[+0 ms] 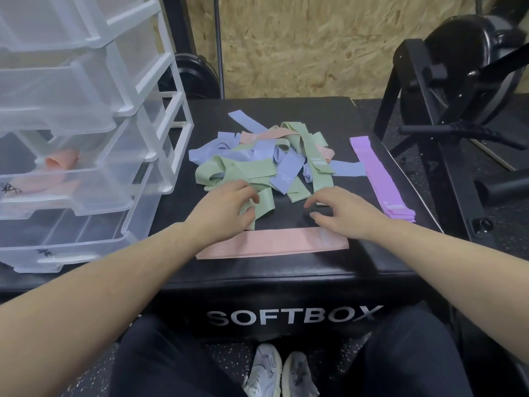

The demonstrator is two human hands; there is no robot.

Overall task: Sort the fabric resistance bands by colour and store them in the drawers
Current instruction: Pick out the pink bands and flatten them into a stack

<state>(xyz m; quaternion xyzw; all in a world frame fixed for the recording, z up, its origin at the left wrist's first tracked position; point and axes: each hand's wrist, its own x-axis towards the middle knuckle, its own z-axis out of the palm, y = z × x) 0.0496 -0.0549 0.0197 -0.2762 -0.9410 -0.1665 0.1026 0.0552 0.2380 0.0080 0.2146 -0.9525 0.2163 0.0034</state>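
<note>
Sitting to the left of the black box (286, 270) is a see-through drawer tower (86, 133). Its drawers are pulled out part way. One drawer (65, 179), about level with the box top, has something pink (61, 161) inside. The drawer under it looks bare, as far as can be seen.

On top of the box, near the middle, lies a messy pile of bands (269, 159). Green, blue and pink ones are all mixed up and lie over each other.

The left hand (226, 207) is at the near left edge of the pile. Its fingers are curled around a green band (262, 206) and pinch a fold of it. The rest of that band runs back into the pile.

A long pink band (272, 243) lies flat across the box, near its front edge, just in front of both hands. The left wrist crosses over its left part.

The right hand (343, 213) is just right of the left hand, over the bare box top. Its fingers are bent and a little apart, and it holds nothing. Its heel sits at the right end of the long pink band.

A neat stack of purple bands (378, 179) lies along the right side of the box, apart from the pile.
</note>
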